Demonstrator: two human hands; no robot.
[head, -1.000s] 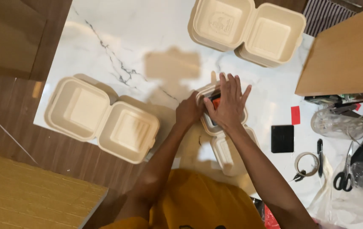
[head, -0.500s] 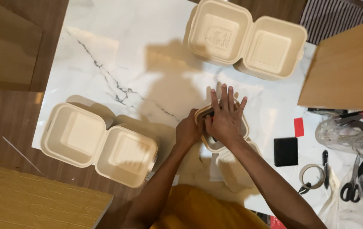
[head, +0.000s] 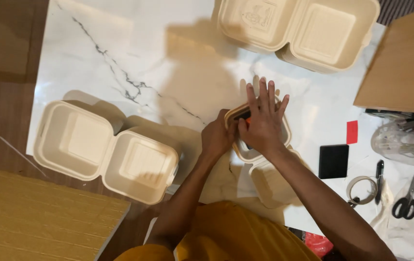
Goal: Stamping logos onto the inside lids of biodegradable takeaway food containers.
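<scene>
The contents of the small beige clamshell box (head: 260,145) were largely hidden beneath the right hand (head: 264,123), which was laid flat over it with the fingers spread and nothing gripped; only a sliver of something dark and orange could be seen at the box's near-left rim, and what it was could not be told. The left hand (head: 218,137) was curled against the left edge of the same box, its fingertips pressed to the rim. The box's hinged lid (head: 271,181) was seen open toward the person, partly covered by the right forearm.

The box stood on a white marble tabletop (head: 134,58). To the left of the box a larger beige clamshell container (head: 105,150) lay open, both halves empty. Beyond the box, at the far edge, a second open clamshell container (head: 299,31) was cut off by the frame's top; its halves were also empty.

To the right of the box a black square (head: 333,161) and a small red card (head: 352,132) lay flat. Further right, a roll of tape (head: 360,189), scissors (head: 404,203) and crumpled clear plastic (head: 403,142) were crowded together and hard to make out.
</scene>
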